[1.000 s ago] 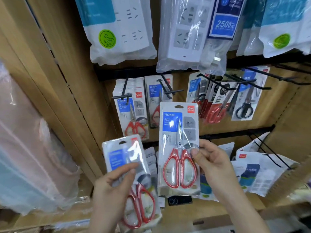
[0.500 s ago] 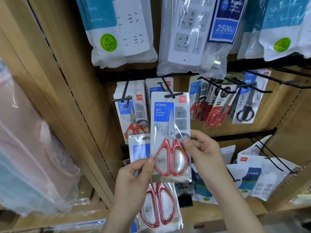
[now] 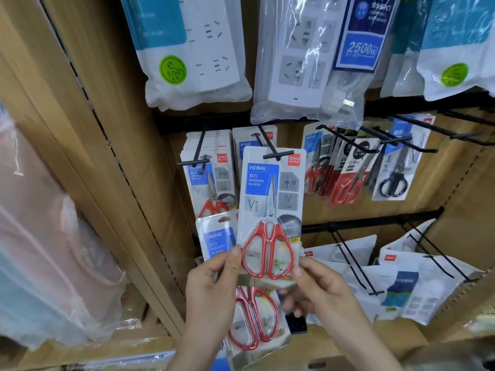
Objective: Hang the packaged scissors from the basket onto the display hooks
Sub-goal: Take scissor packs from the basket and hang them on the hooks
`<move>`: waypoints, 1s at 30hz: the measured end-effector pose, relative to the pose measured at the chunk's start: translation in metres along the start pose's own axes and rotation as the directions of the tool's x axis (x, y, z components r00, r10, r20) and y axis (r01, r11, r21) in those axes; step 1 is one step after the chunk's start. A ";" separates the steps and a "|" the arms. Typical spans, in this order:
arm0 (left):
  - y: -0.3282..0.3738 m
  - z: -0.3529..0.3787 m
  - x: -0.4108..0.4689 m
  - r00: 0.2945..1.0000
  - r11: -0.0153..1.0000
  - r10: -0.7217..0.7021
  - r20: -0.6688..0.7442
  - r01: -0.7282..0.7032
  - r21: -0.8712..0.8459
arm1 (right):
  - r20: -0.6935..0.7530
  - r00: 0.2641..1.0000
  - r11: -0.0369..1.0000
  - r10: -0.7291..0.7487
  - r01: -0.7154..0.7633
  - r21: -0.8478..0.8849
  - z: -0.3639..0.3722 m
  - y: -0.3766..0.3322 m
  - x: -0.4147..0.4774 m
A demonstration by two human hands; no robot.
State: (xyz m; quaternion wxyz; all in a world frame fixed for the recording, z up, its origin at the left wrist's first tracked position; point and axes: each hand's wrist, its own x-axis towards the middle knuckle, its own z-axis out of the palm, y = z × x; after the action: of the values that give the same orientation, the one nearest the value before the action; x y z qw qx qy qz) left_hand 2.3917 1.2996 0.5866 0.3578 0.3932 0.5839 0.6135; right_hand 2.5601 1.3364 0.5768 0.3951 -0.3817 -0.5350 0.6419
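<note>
Packaged scissors (image 3: 270,199) held upright, top edge at crossbar tip of hook (image 3: 267,141); cannot tell if hang hole is threaded yet. Right hand (image 3: 321,290) pinches lower right edge. Left hand (image 3: 211,290) grips second pack (image 3: 254,322) behind and below, thumb pressing front card's lower left edge.

To do well: keep card square to hook, line hole up with crossbar, slide back towards rail, release only once seated.

Card reads "HOME", "SCISSORS", "No 60..", last digits unsure; red "deli" logo. Power-strip bag (image 3: 308,62) above: "2500W". Green sticker (image 3: 172,70): "3.0m".
</note>
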 end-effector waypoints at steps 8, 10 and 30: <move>0.025 -0.008 0.030 0.992 0.971 0.073 0.100 -0.094 0.218 | -0.089 0.991 0.987 -0.099 0.087 -0.132 -0.005 0.010 -0.005; 0.043 -0.004 0.040 0.986 0.957 0.113 0.123 -0.142 0.254 | -0.087 0.990 0.983 -0.114 0.099 -0.155 -0.005 0.008 -0.006; 0.081 -0.003 0.035 0.969 0.970 -0.158 0.191 0.116 0.212 | 0.052 0.996 0.934 0.072 -0.086 0.348 -0.011 0.006 -0.029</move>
State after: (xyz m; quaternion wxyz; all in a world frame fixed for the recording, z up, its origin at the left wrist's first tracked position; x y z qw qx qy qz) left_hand 2.3753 1.3248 0.6700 0.4171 0.4471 0.6279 0.4815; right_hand 2.5805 1.3135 0.5718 0.4204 -0.3142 -0.4039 0.7493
